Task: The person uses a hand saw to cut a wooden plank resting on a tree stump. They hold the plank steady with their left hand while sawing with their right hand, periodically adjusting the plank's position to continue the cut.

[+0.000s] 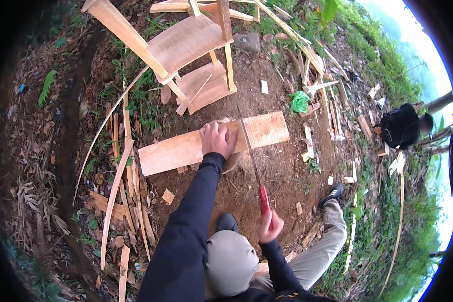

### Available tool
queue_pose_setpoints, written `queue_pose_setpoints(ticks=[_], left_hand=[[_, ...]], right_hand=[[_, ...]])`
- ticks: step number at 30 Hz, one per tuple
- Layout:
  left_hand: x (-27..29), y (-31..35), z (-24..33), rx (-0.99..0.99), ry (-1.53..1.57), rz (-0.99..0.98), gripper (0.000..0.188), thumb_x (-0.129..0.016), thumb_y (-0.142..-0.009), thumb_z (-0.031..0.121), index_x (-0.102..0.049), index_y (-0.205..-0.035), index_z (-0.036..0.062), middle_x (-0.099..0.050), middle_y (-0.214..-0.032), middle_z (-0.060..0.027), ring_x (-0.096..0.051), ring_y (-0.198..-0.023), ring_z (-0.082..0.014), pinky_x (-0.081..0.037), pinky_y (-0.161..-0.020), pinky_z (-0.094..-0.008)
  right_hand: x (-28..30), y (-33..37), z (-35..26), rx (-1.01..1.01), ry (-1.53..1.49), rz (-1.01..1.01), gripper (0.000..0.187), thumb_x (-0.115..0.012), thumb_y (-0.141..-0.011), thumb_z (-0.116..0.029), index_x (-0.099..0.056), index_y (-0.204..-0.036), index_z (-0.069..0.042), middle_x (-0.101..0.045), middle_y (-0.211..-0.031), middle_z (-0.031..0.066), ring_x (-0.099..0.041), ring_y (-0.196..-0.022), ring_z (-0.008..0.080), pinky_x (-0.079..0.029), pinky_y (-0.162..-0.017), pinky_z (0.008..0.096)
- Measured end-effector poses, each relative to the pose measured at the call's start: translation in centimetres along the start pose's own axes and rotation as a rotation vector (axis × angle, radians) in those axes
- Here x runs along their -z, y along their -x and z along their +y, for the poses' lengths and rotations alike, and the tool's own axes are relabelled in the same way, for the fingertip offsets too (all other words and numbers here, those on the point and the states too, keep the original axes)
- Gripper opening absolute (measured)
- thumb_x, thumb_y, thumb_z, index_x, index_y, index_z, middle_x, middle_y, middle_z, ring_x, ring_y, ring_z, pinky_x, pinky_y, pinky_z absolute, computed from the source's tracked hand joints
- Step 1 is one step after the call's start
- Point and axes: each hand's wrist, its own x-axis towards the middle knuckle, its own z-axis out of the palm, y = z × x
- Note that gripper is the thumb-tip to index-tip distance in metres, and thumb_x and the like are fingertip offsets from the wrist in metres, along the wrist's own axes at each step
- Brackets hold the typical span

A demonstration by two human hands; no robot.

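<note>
person's hands apart, left hand (219,140) resting spread on a wooden board (186,148) at centre, right hand (270,226) wrapped around a red-handled saw (264,197), blade crossing the board's right part, wooden chair (186,43) beyond

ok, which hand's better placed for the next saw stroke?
Probably the right hand: it holds the red-handled saw, its blade lying across the plank. The left hand rests on the plank, left of the blade, better suited to steadying.
</note>
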Motion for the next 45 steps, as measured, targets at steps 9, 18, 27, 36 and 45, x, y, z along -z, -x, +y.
queue_pose_setpoints(ticks=[9,18,27,36,45], left_hand=[[-0.1,0.2,-0.5,-0.021,-0.035,0.072,0.041,-0.070,-0.085,0.042,-0.054,-0.065,0.0110,-0.053,-0.084,-0.0106,-0.053,-0.090,-0.0324,-0.039,-0.083,-0.0461],[-0.1,-0.2,0.3,-0.047,-0.035,0.097,0.039,-0.069,-0.087,0.041,-0.055,-0.067,0.0105,-0.054,-0.085,-0.0108,-0.054,-0.091,-0.0326,-0.039,-0.082,-0.0468],[-0.2,0.2,0.2,-0.031,-0.021,0.082,0.040,-0.068,-0.087,0.043,-0.056,-0.069,0.0101,-0.054,-0.087,-0.0130,-0.054,-0.093,-0.0342,-0.040,-0.085,-0.0475],[-0.4,-0.1,-0.6,-0.055,-0.064,0.148,0.044,-0.067,-0.087,0.045,-0.057,-0.063,0.0092,-0.055,-0.085,-0.0127,-0.054,-0.094,-0.0345,-0.040,-0.082,-0.0483],[-1.1,0.2,0.7,-0.086,-0.150,0.075,0.028,-0.056,-0.095,0.030,-0.063,-0.082,0.0067,-0.059,-0.095,-0.0150,-0.056,-0.096,-0.0349,-0.041,-0.084,-0.0492]], right_hand=[[-4.5,-5.8,-1.3,0.035,0.028,-0.056,0.035,-0.056,-0.100,-0.010,-0.049,-0.067,-0.003,-0.039,-0.050,0.0083,-0.041,-0.040,0.0132,-0.030,-0.042,0.0336],[-3.3,-4.2,1.0,0.040,0.057,-0.024,0.035,-0.054,-0.101,-0.013,-0.050,-0.068,-0.002,-0.041,-0.051,0.0084,-0.041,-0.040,0.0149,-0.030,-0.043,0.0351],[0.4,1.0,1.7,0.002,-0.017,0.049,0.037,-0.057,-0.099,-0.014,-0.048,-0.064,-0.005,-0.038,-0.048,0.0081,-0.043,-0.038,0.0163,-0.030,-0.043,0.0350],[-1.9,-2.3,-1.9,0.062,-0.007,-0.014,0.030,-0.060,-0.098,-0.011,-0.056,-0.069,-0.002,-0.043,-0.050,0.0120,-0.046,-0.038,0.0196,-0.033,-0.042,0.0348],[-5.0,-7.9,-1.3,0.152,0.007,0.052,0.023,-0.062,-0.097,-0.010,-0.060,-0.075,-0.002,-0.051,-0.054,0.0167,-0.055,-0.043,0.0296,-0.037,-0.044,0.0384]])
